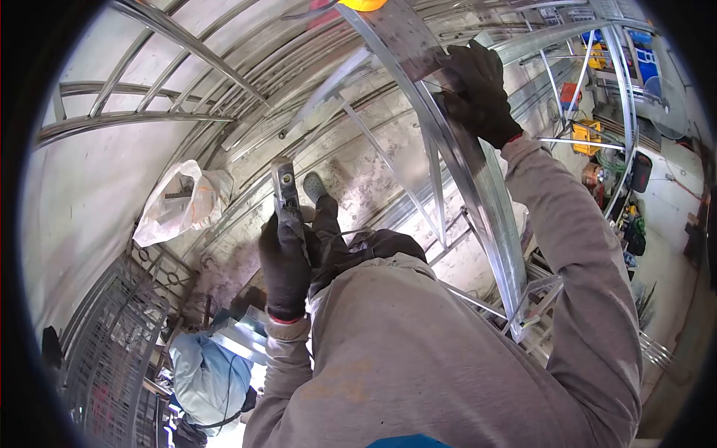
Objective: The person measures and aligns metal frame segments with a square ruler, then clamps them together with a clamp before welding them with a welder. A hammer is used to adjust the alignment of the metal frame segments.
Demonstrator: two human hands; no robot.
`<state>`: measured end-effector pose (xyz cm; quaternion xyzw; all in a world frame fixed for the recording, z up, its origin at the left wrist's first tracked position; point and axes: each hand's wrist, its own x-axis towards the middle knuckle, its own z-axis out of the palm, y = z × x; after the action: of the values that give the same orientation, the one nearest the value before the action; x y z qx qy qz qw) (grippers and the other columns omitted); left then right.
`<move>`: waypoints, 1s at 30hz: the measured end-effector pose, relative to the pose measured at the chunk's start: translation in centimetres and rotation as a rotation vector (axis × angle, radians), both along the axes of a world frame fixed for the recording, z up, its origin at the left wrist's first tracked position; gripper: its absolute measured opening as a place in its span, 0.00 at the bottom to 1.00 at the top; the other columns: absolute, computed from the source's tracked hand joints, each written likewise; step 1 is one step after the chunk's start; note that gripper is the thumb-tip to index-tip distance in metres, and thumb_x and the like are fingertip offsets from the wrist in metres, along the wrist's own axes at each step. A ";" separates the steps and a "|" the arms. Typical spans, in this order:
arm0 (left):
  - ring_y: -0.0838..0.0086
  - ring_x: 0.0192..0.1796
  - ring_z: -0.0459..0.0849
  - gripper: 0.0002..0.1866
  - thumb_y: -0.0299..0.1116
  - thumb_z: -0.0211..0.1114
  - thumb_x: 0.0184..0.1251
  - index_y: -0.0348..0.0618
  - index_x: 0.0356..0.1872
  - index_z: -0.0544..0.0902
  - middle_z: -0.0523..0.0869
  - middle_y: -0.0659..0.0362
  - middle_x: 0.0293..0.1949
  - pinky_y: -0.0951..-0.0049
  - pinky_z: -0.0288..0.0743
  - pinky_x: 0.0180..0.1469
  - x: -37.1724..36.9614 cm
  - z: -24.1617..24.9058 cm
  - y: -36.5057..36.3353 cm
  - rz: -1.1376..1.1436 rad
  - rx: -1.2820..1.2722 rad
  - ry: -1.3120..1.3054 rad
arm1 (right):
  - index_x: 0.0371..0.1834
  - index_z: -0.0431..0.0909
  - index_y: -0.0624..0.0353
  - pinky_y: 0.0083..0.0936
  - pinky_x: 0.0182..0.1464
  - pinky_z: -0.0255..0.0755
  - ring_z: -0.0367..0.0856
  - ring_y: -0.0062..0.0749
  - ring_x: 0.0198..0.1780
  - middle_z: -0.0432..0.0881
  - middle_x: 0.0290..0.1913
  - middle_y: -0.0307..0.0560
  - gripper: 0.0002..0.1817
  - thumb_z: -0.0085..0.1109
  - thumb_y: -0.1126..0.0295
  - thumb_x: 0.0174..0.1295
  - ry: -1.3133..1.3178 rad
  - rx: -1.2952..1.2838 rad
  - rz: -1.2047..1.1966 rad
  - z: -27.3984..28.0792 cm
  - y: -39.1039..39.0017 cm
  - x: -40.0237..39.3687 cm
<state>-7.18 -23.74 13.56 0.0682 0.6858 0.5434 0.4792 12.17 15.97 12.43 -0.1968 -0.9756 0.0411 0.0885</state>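
My left hand, in a dark glove, is closed around a short spirit level, held up in front of my leg. A small round vial shows near its upper end. On the right, my right hand, also gloved, grips the edge of a long metal beam with bent fingers. The beam runs diagonally from the top middle down past my right side. Its upper part has a dark brownish face. Whether anything lies under my right palm is hidden.
A white plastic bag hangs at the left, below a shiny tube frame. Metal lengths lie along the floor. Another person in a light blue top is at lower left, near wire racks. Yellow crates stand at the right.
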 end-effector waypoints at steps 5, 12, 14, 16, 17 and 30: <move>0.81 0.17 0.72 0.31 0.58 0.49 0.86 0.35 0.47 0.84 0.76 0.64 0.19 0.76 0.62 0.21 -3.3 2.3 2.4 -0.219 -0.007 0.155 | 0.66 0.79 0.54 0.56 0.76 0.56 0.67 0.64 0.74 0.78 0.69 0.55 0.34 0.64 0.42 0.65 0.011 0.066 0.051 0.5 -0.6 -0.3; 0.83 0.18 0.72 0.29 0.56 0.51 0.86 0.35 0.46 0.84 0.77 0.65 0.21 0.77 0.62 0.21 -5.0 2.1 4.4 -0.272 -0.004 0.053 | 0.67 0.78 0.55 0.55 0.77 0.56 0.66 0.63 0.76 0.75 0.72 0.55 0.34 0.68 0.45 0.63 0.033 0.040 0.026 1.5 -1.6 -1.0; 0.83 0.19 0.72 0.28 0.55 0.51 0.87 0.36 0.47 0.84 0.77 0.65 0.22 0.78 0.63 0.21 -5.0 2.0 4.6 -0.268 -0.052 0.000 | 0.68 0.78 0.55 0.55 0.78 0.55 0.65 0.63 0.76 0.75 0.72 0.55 0.34 0.68 0.45 0.64 0.025 0.023 -0.003 1.9 -1.7 -1.2; 0.83 0.19 0.72 0.28 0.55 0.50 0.87 0.36 0.47 0.84 0.77 0.65 0.22 0.78 0.63 0.21 -5.1 1.8 4.7 -0.278 -0.048 -0.007 | 0.68 0.78 0.55 0.55 0.78 0.56 0.65 0.62 0.76 0.75 0.72 0.54 0.34 0.68 0.46 0.63 0.018 0.011 0.027 1.8 -1.6 -1.2; 0.83 0.19 0.72 0.28 0.54 0.50 0.87 0.37 0.47 0.84 0.77 0.66 0.22 0.78 0.63 0.21 -5.2 1.7 4.6 -0.287 -0.043 -0.013 | 0.68 0.78 0.55 0.55 0.78 0.56 0.65 0.62 0.76 0.75 0.72 0.54 0.34 0.68 0.46 0.63 0.017 0.010 0.026 1.7 -1.5 -1.1; 0.83 0.18 0.71 0.31 0.58 0.46 0.88 0.37 0.47 0.84 0.76 0.67 0.22 0.77 0.63 0.20 -5.0 1.2 4.4 -0.274 -0.034 -0.203 | 0.65 0.78 0.55 0.56 0.80 0.52 0.63 0.63 0.78 0.76 0.72 0.54 0.34 0.69 0.44 0.62 0.016 0.005 0.041 1.6 -1.3 -0.9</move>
<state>-12.21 -19.37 14.79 0.0975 0.6273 0.4654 0.6167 11.24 14.70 14.02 -0.1762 -0.9788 0.0418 0.0959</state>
